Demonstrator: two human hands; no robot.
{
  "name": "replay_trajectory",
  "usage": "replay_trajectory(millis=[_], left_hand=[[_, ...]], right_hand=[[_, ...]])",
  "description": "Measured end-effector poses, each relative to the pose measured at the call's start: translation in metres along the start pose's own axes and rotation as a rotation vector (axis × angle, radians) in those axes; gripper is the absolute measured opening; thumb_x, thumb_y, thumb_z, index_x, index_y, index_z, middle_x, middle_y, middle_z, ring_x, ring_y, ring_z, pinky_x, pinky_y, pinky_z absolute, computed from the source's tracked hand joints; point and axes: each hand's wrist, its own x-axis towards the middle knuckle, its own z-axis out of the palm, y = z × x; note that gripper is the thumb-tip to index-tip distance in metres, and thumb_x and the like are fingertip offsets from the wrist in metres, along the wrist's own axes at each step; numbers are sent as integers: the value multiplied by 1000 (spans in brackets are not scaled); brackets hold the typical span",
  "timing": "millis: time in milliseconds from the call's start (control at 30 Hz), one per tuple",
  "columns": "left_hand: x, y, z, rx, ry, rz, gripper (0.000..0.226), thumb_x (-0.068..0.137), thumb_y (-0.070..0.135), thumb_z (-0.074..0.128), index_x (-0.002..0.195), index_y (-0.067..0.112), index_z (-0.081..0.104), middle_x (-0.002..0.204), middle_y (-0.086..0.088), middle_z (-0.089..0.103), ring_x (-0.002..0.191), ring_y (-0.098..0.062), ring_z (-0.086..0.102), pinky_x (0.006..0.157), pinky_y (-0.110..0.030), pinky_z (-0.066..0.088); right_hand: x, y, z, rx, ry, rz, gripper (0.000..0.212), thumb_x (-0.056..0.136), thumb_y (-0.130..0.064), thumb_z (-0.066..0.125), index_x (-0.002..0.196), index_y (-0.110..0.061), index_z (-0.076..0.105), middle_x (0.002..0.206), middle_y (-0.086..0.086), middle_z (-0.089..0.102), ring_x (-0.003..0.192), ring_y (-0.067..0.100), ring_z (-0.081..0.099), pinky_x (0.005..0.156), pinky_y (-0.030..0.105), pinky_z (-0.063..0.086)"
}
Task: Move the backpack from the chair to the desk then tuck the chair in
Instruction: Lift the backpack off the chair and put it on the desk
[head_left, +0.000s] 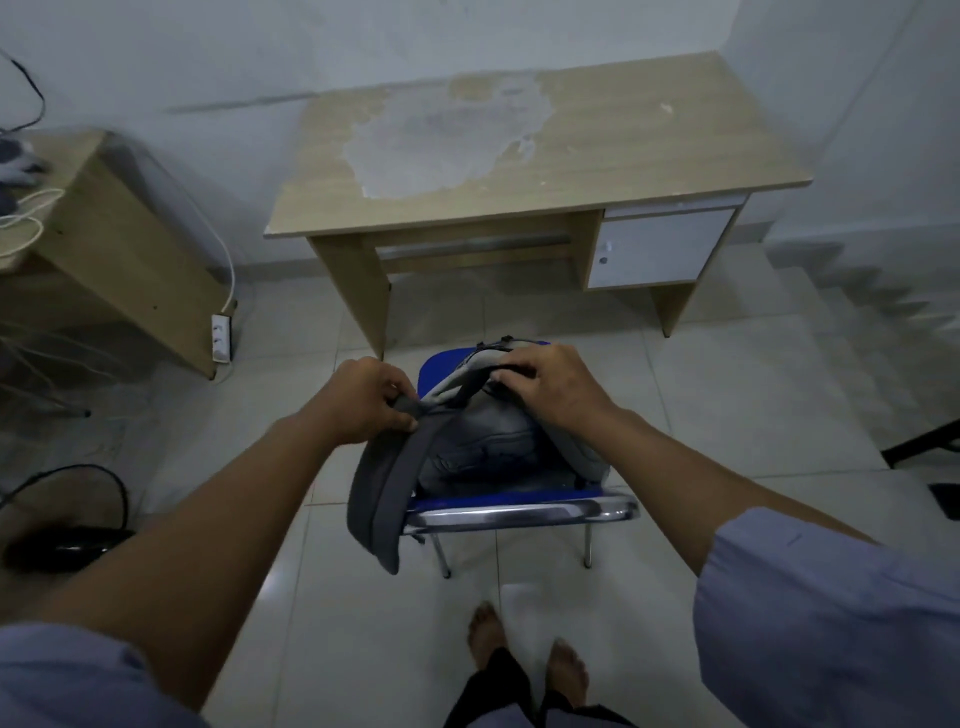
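Pinching a dark grey shoulder strap (387, 478) between thumb and fingers, the left hand (363, 400) holds it at the near left corner of the backpack (483, 447), the strap's loop drooping past the seat's chrome edge. The grey backpack lies flat on the blue chair (519, 506), which stands pulled out on the tiled floor (727, 415), short of the worktop (597, 145). The right hand (550, 387) grips the backpack's top edge, fingers curled over it. Beyond, the worktop stands against the wall, its surface worn pale in the middle.
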Motion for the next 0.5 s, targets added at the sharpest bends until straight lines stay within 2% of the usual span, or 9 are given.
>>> replay_trajectory(millis=[67,133,200,300,400,500], left_hand=[[1,-12,-11,19,-74,-44,21,71,20,89,88,21,77,89,4,72,85,-11,67,76,-25,52],[-1,-23,-14,65,-49,-67,21,73,20,88,91,20,77,88,3,71,84,-13,66,74,-26,52],[-1,-32,-12,150,65,-59,19,75,20,85,93,18,79,90,-3,74,87,-21,67,77,-34,55],[-1,-39,2,187,294,-82,15,81,21,74,96,16,76,92,-13,73,91,-34,65,78,-39,55],[3,-25,29,-23,509,-114,10,85,22,70,91,14,72,86,-11,72,82,-31,65,69,-35,51],[13,5,51,-356,585,-188,11,85,23,74,91,14,73,88,-6,74,83,-23,68,71,-28,51]], right_hand=[[6,-8,11,-12,-35,-39,18,92,-25,71,107,-24,80,98,4,77,90,18,68,80,28,52],[12,-17,21,-8,-45,-75,18,92,-26,71,108,-26,79,100,3,77,92,18,67,81,27,51],[18,-23,31,-21,-49,-60,17,93,-31,69,106,-29,79,103,1,76,98,17,66,86,33,54],[26,-29,41,-54,-5,-1,18,94,-36,67,106,-29,79,105,-2,77,102,17,68,91,39,56],[31,-29,40,-49,127,36,20,94,-32,68,107,-24,80,107,-1,78,101,17,69,91,34,57],[30,-20,29,-56,213,117,21,94,-32,67,107,-21,80,105,1,79,99,20,70,88,35,56]])
